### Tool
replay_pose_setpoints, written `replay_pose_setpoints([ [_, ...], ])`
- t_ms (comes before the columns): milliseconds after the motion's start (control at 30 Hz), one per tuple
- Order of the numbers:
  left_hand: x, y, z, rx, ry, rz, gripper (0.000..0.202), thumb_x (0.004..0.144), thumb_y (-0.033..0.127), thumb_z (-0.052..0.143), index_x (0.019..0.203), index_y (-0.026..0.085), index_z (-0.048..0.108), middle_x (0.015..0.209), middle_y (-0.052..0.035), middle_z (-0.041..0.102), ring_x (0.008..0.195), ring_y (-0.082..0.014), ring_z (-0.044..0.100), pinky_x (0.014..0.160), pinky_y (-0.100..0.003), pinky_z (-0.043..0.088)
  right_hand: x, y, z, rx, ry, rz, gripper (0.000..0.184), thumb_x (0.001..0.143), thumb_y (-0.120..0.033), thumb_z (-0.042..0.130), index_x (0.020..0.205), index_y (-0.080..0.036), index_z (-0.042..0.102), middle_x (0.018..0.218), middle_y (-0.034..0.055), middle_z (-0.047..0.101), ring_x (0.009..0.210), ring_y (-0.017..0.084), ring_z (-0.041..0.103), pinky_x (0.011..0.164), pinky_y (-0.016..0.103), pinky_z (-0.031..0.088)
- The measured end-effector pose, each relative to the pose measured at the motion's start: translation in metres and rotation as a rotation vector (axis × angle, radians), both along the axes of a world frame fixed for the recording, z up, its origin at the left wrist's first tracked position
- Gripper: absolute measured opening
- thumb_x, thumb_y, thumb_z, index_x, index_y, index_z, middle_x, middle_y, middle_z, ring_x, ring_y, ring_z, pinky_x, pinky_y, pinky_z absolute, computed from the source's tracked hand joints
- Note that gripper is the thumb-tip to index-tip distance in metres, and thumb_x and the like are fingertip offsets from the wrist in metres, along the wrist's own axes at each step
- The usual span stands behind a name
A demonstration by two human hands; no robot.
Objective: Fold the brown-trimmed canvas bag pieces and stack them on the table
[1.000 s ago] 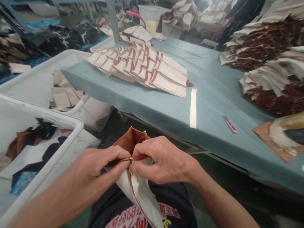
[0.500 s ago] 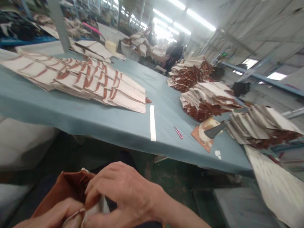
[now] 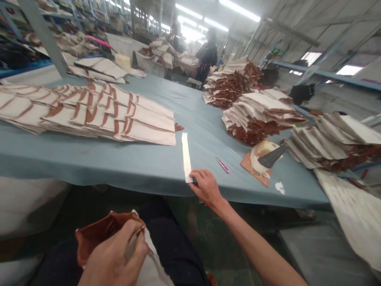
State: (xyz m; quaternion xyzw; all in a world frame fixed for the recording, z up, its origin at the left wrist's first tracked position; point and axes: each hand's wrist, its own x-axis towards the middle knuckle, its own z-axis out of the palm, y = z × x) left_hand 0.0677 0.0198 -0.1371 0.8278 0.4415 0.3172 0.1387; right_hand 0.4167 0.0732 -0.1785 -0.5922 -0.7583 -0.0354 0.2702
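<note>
My left hand [image 3: 114,256] is low in front of my lap, closed on a cream fabric piece with brown lining [image 3: 101,234]. My right hand [image 3: 206,186] is stretched out to the near edge of the blue-grey table [image 3: 119,163]; its fingers are curled over the edge, beside the near end of a white strip [image 3: 186,157]. Nothing shows in that hand. A small pink snipper [image 3: 223,165] lies on the table just right of the strip.
Overlapping rows of cream-and-brown pieces [image 3: 89,111] cover the table's left. Tall stacks [image 3: 258,115] stand at the right, with more stacks [image 3: 330,143] at the far right. A brown and cream piece [image 3: 262,161] lies near the front edge. A person [image 3: 205,57] stands far behind.
My right hand let go of the fabric piece and reached forward to the table edge by the white strip. My left hand keeps the piece. The view has lifted and turned right.
</note>
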Motion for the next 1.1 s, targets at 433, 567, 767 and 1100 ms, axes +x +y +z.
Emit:
replay_pose_setpoints([
  [433, 0.112, 0.068, 0.017, -0.422, 0.026, -0.069, 0.033, 0.091, 0.032, 0.049, 0.110, 0.021, 0.074, 0.069, 0.0017, 0.078, 0.064, -0.0217, 0.078, 0.064, -0.030, 0.056, 0.010, 0.016, 0.014, -0.150, 0.185, 0.051, 0.022, 0.109, -0.021, 0.059, 0.093, -0.022, 0.074, 0.105, 0.0076, 0.083, 0.097, 0.023, 0.070, 0.091, 0.038, 0.046],
  [567, 0.128, 0.080, 0.010, -0.419, 0.088, -0.119, 0.048, 0.097, 0.032, 0.046, 0.134, 0.018, 0.073, 0.075, -0.0005, 0.079, 0.069, -0.0225, 0.078, 0.068, -0.031, 0.054, 0.007, 0.018, 0.017, -0.197, 0.260, 0.012, 0.022, 0.107, -0.022, 0.058, 0.089, -0.022, 0.071, 0.099, 0.0071, 0.081, 0.092, 0.023, 0.066, 0.088, 0.038, 0.041],
  [767, 0.139, 0.098, 0.001, -0.279, 0.381, -0.189, 0.052, 0.103, 0.030, 0.043, 0.145, 0.021, 0.072, 0.085, -0.0057, 0.084, 0.075, -0.0279, 0.080, 0.066, -0.033, 0.049, 0.005, 0.029, 0.027, -0.261, 0.397, -0.095, 0.021, 0.103, -0.027, 0.057, 0.085, -0.022, 0.067, 0.081, 0.0025, 0.072, 0.075, 0.019, 0.056, 0.079, 0.035, 0.036],
  [1100, 0.143, 0.115, -0.001, -0.212, 0.532, -0.244, 0.041, 0.103, 0.018, 0.046, 0.131, 0.025, 0.074, 0.081, -0.0016, 0.084, 0.072, -0.0294, 0.084, 0.058, -0.033, 0.047, 0.051, 0.167, 0.053, -0.212, 0.765, -0.278, 0.026, 0.098, -0.020, 0.061, 0.073, -0.023, 0.056, 0.071, -0.0026, 0.061, 0.071, 0.016, 0.055, 0.071, 0.027, 0.042],
])
